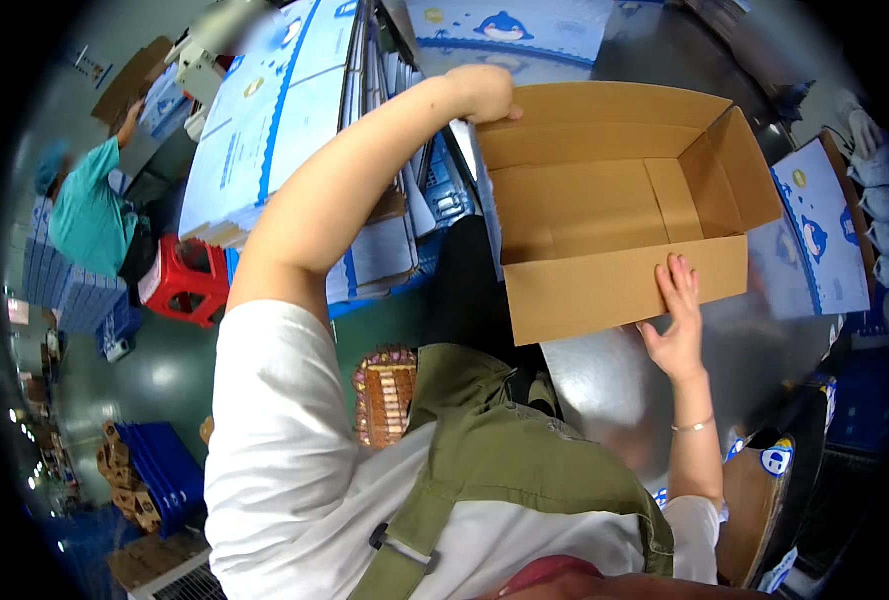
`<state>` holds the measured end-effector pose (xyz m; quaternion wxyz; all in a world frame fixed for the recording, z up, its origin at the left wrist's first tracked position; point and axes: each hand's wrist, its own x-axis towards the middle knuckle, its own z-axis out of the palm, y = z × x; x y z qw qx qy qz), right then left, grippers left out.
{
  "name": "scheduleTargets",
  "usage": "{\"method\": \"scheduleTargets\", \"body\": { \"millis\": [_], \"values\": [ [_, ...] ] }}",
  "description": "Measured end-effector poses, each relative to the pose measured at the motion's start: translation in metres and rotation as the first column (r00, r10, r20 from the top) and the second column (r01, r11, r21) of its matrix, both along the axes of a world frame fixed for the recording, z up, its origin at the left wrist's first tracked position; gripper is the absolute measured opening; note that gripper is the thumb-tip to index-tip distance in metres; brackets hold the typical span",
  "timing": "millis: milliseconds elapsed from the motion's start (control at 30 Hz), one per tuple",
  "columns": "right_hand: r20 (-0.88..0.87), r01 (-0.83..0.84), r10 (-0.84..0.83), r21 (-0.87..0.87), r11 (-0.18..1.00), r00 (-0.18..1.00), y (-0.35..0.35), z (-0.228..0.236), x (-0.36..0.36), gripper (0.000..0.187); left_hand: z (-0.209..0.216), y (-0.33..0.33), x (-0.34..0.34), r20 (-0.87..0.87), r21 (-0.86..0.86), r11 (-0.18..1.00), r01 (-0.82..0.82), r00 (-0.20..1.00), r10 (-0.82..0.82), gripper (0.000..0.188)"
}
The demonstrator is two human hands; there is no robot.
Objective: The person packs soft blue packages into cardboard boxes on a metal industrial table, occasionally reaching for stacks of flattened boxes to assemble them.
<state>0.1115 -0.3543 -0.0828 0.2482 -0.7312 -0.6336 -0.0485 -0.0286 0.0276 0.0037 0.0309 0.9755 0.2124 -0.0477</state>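
A brown cardboard box point(589, 210) lies open-topped on the metal table, its bare inside facing me. My left hand point(486, 95) reaches across to the box's far left corner; its fingers are curled at the edge there, partly hidden. On the near flap, which is folded outward, my right hand point(676, 320) rests with fingers stretched over the brown board. Its thumb is spread apart at the flap's lower edge. Left of the box stands a tall stack of flattened blue-and-white cartons point(279, 130) with a dolphin print.
The metal table point(604, 385) runs under the box. Blue-and-white cartons point(814, 230) stand at the right, another printed carton point(514, 30) beyond. Leftward are a red plastic stool point(186, 280), a co-worker in a teal shirt point(92, 210), and a blue bin point(164, 475) lower down.
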Motion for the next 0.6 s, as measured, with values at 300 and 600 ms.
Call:
{"method": "scheduleTargets", "body": {
  "millis": [300,600],
  "values": [
    [0.069,0.107,-0.085,-0.446,0.888,0.994,0.086,0.025,0.029,0.034,-0.011,-0.010,0.002,0.311,-0.070,0.989,-0.130,0.939,0.145,0.049],
    [0.138,-0.005,0.059,-0.367,0.930,0.989,0.101,0.050,0.071,0.028,-0.069,-0.147,-0.296,0.961,-0.010,0.797,-0.603,0.214,0.174,0.036]
  ]
}}
